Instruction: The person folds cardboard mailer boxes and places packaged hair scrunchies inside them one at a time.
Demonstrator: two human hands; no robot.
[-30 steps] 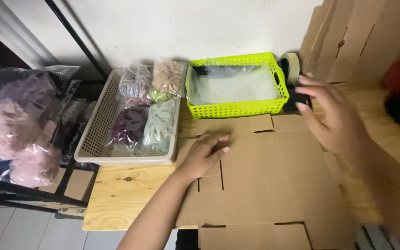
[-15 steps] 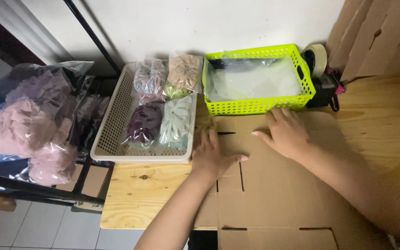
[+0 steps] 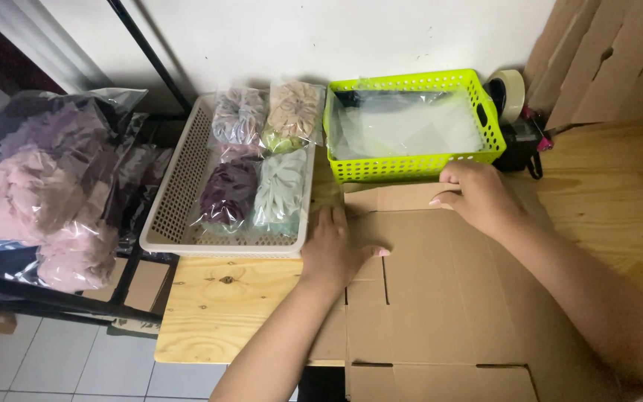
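At the far left I see clear bags of pink and mauve fluff piled beside a black rack, off the wooden counter. Next, on the counter's left end, sits a beige tray holding bagged scrunchies in grey, tan, purple and pale green. My left hand lies just right of the tray's front corner, palm down and fingers spread flat, its grip released, pressing the left edge of the cardboard. That cardboard is a flattened box lying on the counter in front of me, its cut flaps showing, its far edge touching the green basket. The basket stands behind it, against the wall, lined with clear plastic. My right hand rests on the cardboard's far flap just in front of the basket, fingers curled down over the edge; I cannot tell whether they actually pinch the flap. Right of the basket sits a tape dispenser with its roll, and more cardboard sheets lean against the wall at the far right
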